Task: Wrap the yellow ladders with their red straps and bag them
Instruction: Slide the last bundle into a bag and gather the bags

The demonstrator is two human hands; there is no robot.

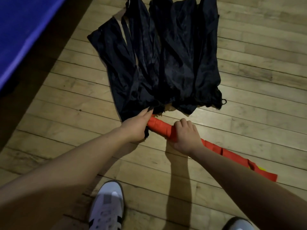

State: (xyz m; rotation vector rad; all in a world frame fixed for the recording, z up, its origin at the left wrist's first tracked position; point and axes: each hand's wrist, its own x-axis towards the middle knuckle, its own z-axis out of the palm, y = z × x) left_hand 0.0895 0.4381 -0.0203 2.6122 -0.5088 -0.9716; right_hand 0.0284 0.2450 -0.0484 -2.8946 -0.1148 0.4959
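— Fingers [180,124] of the right hand [186,136] are curled round the strapped ladder [159,127]; the bag [166,63] mouth is pinched by the left hand [134,127].
— Wrapping looks done; the ladder, at the mouth, is not yet bagged.

I see a pale plank floor [249,90]; a blue mat [25,30] edges its left side, two white shoes [106,206] near me.
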